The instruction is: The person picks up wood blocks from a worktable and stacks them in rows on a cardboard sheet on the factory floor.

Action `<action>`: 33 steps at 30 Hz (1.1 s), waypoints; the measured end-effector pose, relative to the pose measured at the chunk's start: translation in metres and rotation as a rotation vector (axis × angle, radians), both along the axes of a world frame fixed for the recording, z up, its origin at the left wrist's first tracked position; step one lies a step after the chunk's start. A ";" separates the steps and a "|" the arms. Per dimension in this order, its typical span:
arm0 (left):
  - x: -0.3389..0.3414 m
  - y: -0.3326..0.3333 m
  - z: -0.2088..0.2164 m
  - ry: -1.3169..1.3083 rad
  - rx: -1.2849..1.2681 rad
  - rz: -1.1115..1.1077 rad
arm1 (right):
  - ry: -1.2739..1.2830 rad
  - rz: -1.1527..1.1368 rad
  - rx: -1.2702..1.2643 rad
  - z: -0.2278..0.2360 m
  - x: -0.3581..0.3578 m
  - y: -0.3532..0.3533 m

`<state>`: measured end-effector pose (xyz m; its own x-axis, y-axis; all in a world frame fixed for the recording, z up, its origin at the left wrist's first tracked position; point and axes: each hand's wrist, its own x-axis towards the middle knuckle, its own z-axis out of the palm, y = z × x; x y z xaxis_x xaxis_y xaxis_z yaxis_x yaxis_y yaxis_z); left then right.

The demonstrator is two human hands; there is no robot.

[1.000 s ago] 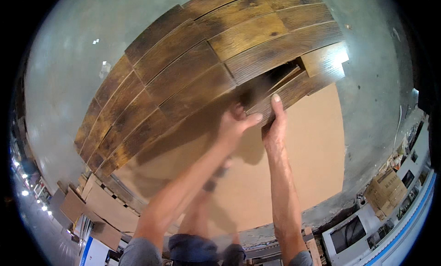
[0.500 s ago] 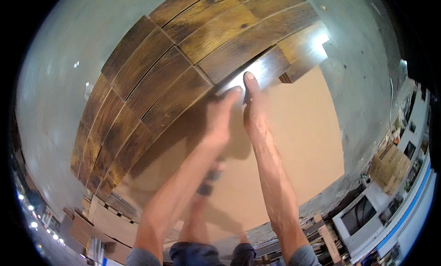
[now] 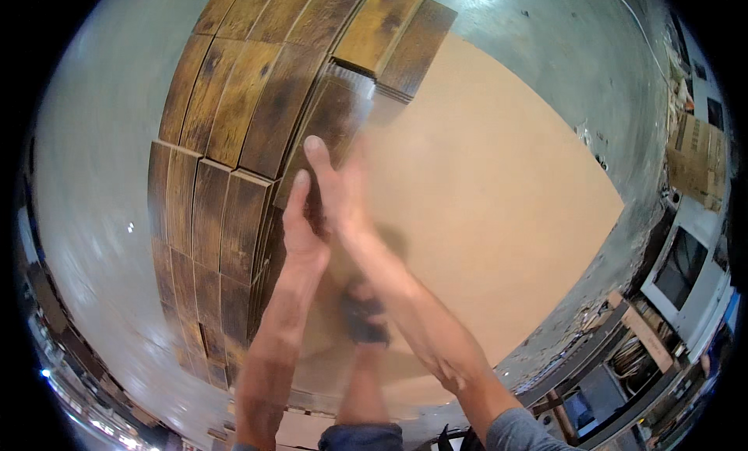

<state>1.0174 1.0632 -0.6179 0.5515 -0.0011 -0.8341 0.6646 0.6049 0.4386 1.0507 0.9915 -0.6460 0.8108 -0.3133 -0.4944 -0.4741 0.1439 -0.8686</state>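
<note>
Dark brown wood-grain planks [image 3: 266, 108] lie in rows of neat stacks. At the right side of the rows, a glossy plank stack [image 3: 333, 108] sits by both hands. My left hand [image 3: 302, 231] is at its near end, thumb pointing up along the planks; its other fingers are hidden. My right hand [image 3: 341, 192] rests against the stack's right side, with the thumb over the top and apart from the fingers, which are stretched and smeared by motion. Whether either hand grips a plank does not show.
A tan board [image 3: 499, 186] lies under the stacks and extends right, on a grey-green floor [image 3: 561, 38]. My foot in a dark sandal [image 3: 365, 311] stands on the board. A cardboard box [image 3: 696, 159], a grey metal frame [image 3: 682, 268] and scrap line the right side.
My view has turned, so the plank rows now run more up and down the picture. Both hands appear farther left, still beside the plank stacks on the right edge.
</note>
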 end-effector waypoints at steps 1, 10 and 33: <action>0.006 -0.010 0.003 -0.009 -0.026 0.014 | 0.011 0.022 0.030 -0.006 0.002 -0.012; 0.031 -0.037 0.026 0.177 0.149 0.150 | -0.042 0.031 0.381 0.002 0.011 -0.041; -0.004 0.028 -0.005 -0.053 0.234 0.118 | 0.015 0.246 0.359 0.060 -0.133 -0.070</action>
